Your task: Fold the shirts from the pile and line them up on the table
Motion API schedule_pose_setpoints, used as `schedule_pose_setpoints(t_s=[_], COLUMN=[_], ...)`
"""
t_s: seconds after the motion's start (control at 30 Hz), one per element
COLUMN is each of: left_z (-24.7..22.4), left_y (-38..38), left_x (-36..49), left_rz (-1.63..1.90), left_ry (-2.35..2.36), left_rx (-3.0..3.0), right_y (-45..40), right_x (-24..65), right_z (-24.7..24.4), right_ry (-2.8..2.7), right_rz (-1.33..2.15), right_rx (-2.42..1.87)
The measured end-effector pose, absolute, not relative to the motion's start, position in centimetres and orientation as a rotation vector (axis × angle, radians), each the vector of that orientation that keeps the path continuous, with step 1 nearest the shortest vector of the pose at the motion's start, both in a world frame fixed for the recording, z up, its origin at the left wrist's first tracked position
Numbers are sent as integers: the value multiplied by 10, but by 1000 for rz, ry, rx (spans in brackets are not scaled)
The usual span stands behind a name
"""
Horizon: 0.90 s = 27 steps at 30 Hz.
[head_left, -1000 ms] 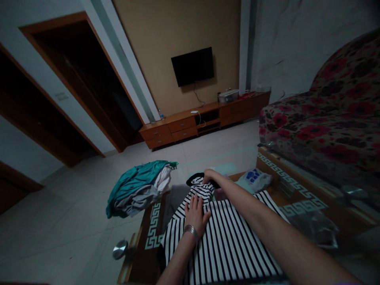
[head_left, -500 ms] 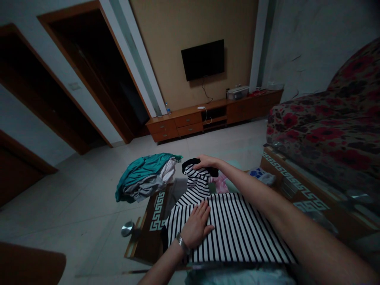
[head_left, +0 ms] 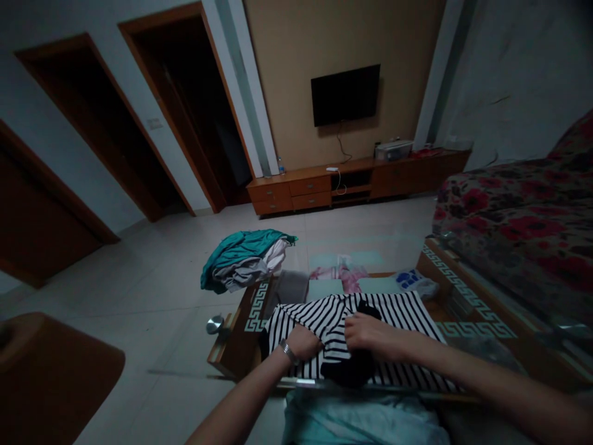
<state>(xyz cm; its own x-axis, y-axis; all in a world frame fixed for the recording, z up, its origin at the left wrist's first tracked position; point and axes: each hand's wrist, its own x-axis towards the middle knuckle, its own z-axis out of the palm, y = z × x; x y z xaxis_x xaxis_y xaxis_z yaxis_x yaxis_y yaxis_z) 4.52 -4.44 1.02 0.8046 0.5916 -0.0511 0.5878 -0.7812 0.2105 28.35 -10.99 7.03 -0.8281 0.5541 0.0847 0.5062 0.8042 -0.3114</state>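
A black-and-white striped shirt (head_left: 403, 309) with black trim lies spread on a glass-topped table (head_left: 236, 346), one part folded over its middle. My right hand (head_left: 368, 334) is closed on the folded part beside its black edge. On the left, my left hand (head_left: 303, 342), with a silver bracelet at the wrist, presses into the cloth. Its fingers are curled at the fold and partly hidden by the fabric. Black trim (head_left: 349, 369) from the folded part lies between the hands, near the table's front edge.
A heap of teal, grey and white clothes (head_left: 245, 256) lies at the table's far left corner. Through the glass show pink cloth (head_left: 349, 278) and a blue-white bag (head_left: 414, 283). Light green cloth (head_left: 361, 420) is below the near edge; a flowered sofa (head_left: 519, 210) stands right.
My right hand has brought the striped part with black trim from the far side back toward me, over the shirt. My left hand has gone from lying flat to curled. The view has shifted.
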Motion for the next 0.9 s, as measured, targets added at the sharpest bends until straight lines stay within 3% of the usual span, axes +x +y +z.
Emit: schedule_pose_setpoints(t_s=[0.13, 0.47, 0.77, 0.9], left_z=[18, 39, 9, 17], left_y=[-48, -46, -37, -35], left_x=[49, -10, -77, -80], left_rz=[-13, 7, -15, -4], left_ry=[888, 1089, 1472, 1477], left_rx=[2790, 2872, 2893, 2881], right_y=[-133, -153, -163, -173], right_x=[299, 316, 308, 316], right_z=[41, 43, 15, 0], right_ry=[-2721, -2487, -2224, -2135], right_rz=[349, 324, 117, 171], right_rx=[-1039, -1169, -1389, -1413])
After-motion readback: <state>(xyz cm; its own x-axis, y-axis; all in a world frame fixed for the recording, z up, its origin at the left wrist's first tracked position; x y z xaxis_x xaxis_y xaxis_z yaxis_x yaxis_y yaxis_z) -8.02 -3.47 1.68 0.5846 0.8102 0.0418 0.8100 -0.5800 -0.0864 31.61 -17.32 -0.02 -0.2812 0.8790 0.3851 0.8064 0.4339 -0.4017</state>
